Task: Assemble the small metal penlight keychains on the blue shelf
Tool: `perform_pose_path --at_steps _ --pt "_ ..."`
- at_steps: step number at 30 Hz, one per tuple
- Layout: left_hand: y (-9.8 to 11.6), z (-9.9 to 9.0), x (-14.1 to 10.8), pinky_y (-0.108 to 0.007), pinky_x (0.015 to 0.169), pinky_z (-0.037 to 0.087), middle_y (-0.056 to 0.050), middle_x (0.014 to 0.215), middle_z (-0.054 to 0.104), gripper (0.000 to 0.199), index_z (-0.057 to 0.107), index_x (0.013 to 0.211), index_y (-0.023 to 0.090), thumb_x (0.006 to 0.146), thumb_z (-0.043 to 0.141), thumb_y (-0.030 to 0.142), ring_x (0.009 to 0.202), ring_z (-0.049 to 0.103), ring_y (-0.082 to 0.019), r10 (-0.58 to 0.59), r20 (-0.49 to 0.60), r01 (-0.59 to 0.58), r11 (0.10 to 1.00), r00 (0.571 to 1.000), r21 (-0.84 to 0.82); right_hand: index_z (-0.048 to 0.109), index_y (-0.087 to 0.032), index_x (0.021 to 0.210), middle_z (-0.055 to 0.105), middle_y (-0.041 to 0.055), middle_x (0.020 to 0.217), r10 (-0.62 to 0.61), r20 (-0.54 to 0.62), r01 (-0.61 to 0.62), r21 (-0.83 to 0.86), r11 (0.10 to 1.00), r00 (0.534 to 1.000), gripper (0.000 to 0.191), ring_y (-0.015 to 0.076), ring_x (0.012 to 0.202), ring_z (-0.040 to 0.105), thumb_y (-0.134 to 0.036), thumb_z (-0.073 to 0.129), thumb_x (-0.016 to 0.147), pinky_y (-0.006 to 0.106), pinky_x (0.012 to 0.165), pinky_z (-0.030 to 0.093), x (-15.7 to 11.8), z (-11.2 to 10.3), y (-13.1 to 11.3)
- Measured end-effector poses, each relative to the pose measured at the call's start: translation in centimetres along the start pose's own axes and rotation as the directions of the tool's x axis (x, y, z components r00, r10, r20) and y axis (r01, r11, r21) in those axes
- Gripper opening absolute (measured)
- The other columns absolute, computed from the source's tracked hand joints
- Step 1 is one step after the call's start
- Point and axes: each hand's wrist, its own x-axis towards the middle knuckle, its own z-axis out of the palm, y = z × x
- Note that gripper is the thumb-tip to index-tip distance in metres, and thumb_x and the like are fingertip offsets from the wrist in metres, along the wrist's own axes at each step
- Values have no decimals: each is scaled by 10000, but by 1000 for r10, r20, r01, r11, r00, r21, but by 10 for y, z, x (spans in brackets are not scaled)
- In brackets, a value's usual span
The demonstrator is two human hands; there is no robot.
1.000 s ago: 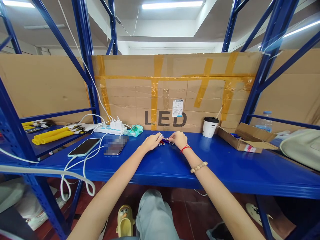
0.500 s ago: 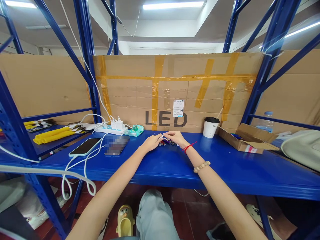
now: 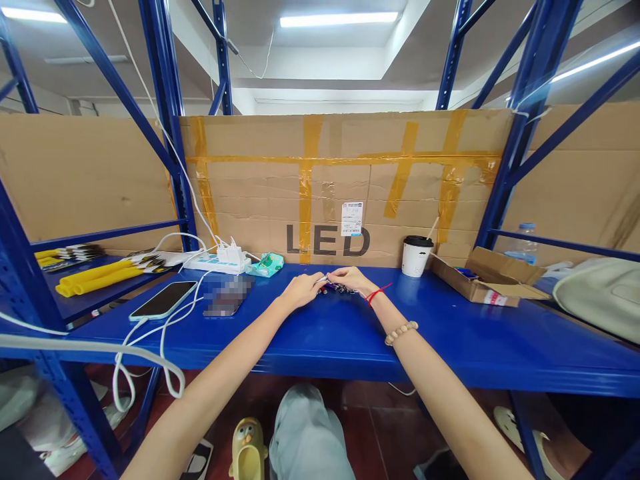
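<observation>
My left hand point(image 3: 301, 289) and my right hand point(image 3: 349, 277) meet over the blue shelf top point(image 3: 320, 340), fingertips pinched close together. Between them is a small, slim, whitish piece point(image 3: 324, 278), too small to name and partly covered by the fingers. Directly below lies a little heap of small dark, purple and shiny items point(image 3: 341, 289), whose kind I cannot make out. A red string and a beaded bracelet circle my right wrist and forearm.
To the left lie a phone point(image 3: 164, 300) on a white cable, a blurred dark phone-like slab point(image 3: 227, 297), a power strip point(image 3: 220, 262) and a green packet point(image 3: 266, 265). A lidded cup point(image 3: 417, 257) and an open cardboard box point(image 3: 465, 287) stand right. Cardboard point(image 3: 260, 200) walls the back.
The whole view has shifted slightly left. Both hands stay together over the heap, with the fingers pinching in nearly the same place; finger positions differ a little.
</observation>
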Motion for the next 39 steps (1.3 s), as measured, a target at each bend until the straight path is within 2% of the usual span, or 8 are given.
perform_pose_path --at_steps 9,14,18,24,29,32,34,39 --pt "-1 2 -1 -285 744 455 -62 1006 660 265 545 1059 223 919 331 291 948 609 -230 66 42 -71 989 997 131 670 -112 618 424 -44 481 96 64 -86 -144 986 993 403 38 468 282 -451 792 438 202 406 173 -2 0 3" --pt "-3 6 1 -266 754 458 -31 1048 639 273 532 1082 243 924 311 274 962 598 -198 64 -20 -64 998 998 21 667 -111 687 409 -43 506 210 63 -203 -98 974 976 439 35 477 270 -474 789 472 180 398 129 -6 1 -4" --pt "-3 8 4 -270 773 460 -41 1028 635 268 518 1073 223 926 305 298 943 597 -190 34 -64 -41 993 997 -110 674 -114 792 408 -44 531 205 79 -205 -4 979 976 480 33 478 249 -489 775 509 174 393 110 -4 -1 -4" --pt "-1 6 1 -265 772 460 -16 909 654 254 482 1093 238 923 318 331 884 611 -174 54 -61 -67 965 997 -252 650 -104 710 418 -36 521 184 95 -187 15 982 978 465 32 472 277 -499 773 498 173 386 113 -3 -1 -1" --pt "-5 11 6 -278 792 459 -14 900 660 300 486 1134 236 926 294 336 820 623 -166 -22 -96 -9 950 995 -311 683 -108 771 475 -24 518 -5 -47 5 0 1000 999 470 45 454 328 -526 718 558 190 391 213 0 1 4" --pt "-10 14 8 -269 784 464 -3 860 668 302 498 1122 238 926 296 348 769 625 -151 -46 -96 8 930 994 -368 696 -108 764 622 38 675 -213 -71 215 27 976 975 422 92 579 494 -466 731 544 212 521 379 5 1 9" --pt "-12 15 9 -260 777 465 -8 882 668 294 512 1092 231 924 303 350 784 621 -146 -27 -114 -21 919 993 -395 701 -109 731 661 67 752 -307 -49 308 10 951 950 373 131 678 555 -434 725 549 233 619 423 10 0 13" --pt "-11 16 7 -239 737 470 -16 832 659 279 513 1009 190 922 304 354 761 615 -136 52 -85 -87 870 995 -486 708 -108 693 673 78 726 -330 -30 325 -110 939 944 315 164 692 584 -396 701 567 259 643 440 15 -4 21"
